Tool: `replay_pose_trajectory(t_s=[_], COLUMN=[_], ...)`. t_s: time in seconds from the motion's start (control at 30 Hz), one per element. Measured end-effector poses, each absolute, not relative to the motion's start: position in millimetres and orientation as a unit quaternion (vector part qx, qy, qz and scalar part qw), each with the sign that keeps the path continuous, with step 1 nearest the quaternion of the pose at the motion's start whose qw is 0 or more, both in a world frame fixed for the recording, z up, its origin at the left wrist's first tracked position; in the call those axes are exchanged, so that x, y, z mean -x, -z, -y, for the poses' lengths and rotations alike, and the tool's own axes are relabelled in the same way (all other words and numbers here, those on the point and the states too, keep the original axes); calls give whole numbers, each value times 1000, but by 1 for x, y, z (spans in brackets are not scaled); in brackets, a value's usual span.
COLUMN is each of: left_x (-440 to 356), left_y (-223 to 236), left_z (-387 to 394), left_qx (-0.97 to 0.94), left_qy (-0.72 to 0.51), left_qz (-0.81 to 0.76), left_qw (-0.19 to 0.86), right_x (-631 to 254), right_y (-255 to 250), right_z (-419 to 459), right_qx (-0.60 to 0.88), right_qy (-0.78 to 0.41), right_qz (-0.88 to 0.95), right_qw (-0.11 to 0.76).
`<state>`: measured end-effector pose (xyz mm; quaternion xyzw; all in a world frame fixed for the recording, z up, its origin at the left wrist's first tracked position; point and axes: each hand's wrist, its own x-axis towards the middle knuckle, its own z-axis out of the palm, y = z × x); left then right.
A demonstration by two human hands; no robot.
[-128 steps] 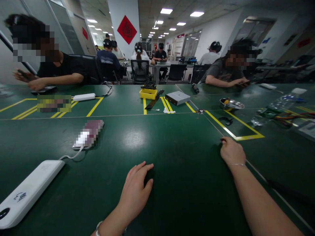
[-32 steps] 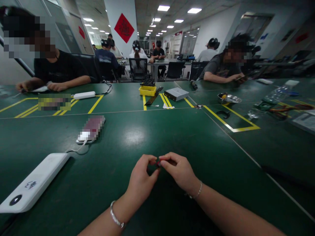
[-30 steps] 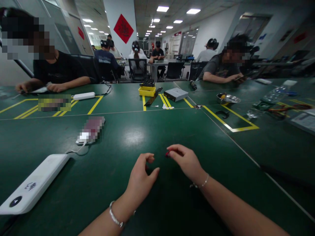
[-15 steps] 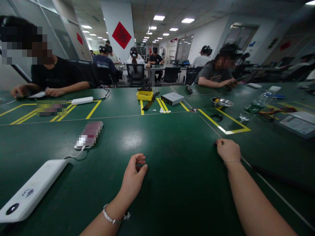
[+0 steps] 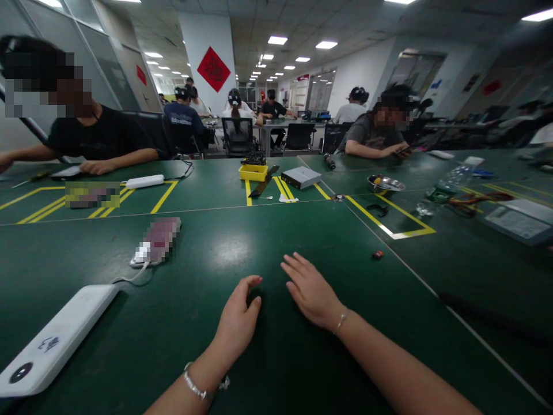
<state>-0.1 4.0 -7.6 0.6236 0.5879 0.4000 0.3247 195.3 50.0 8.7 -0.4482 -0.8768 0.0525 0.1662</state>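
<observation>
My left hand [image 5: 241, 308] is over the green table [image 5: 194, 248], its thumb apart from its gently curled fingers and nothing visible in it. Across a small gap is my right hand [image 5: 313, 291], open with fingers stretched toward the left and empty. A small red object [image 5: 378, 254] lies on the table to the right of that hand, too small to name. Left of my left hand rests a phone [image 5: 158, 241], its screen blurred, joined by a white cable [image 5: 129, 280] to a white power bank [image 5: 56, 337].
Farther back stand a yellow tray [image 5: 253, 173], a grey metal box [image 5: 301, 177], a metal bowl [image 5: 386, 183] and a plastic bottle [image 5: 451, 181]. Coloured wires and a boxy grey unit [image 5: 521, 220] lie at right. Two people sit across the table.
My right hand has let go of the small red object and moved left, opening its fingers. My left hand has barely shifted. The person at far left has reached outward.
</observation>
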Motion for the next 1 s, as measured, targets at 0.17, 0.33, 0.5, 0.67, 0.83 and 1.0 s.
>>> replay_pose_trajectory(t_s=[0.17,0.33,0.5,0.67,0.83,1.0], left_x=[-4,-4,-3,-2,-3,-3], left_y=[8,3,2,6,3,1], left_z=[-1,2,2,2,2,2], left_qx=[-745,-776,-776,-763,-761,-764], left_qy=[-278,-223,-228,-252,-245,-232], left_qz=[-576,-570,-564,-567,-571,-574], left_qw=[191,152,167,182,187,182], right_x=[-166,-217,-314,-360,-357,-353], right_y=[-2,-15,-18,-11,-12,-16], right_z=[-32,-66,-99,-106,-107,-107], right_qx=[376,478,698,773,788,802], right_qy=[-128,-27,141,68,27,26], right_qz=[914,864,690,627,613,595], right_qw=[84,156,129,63,51,48])
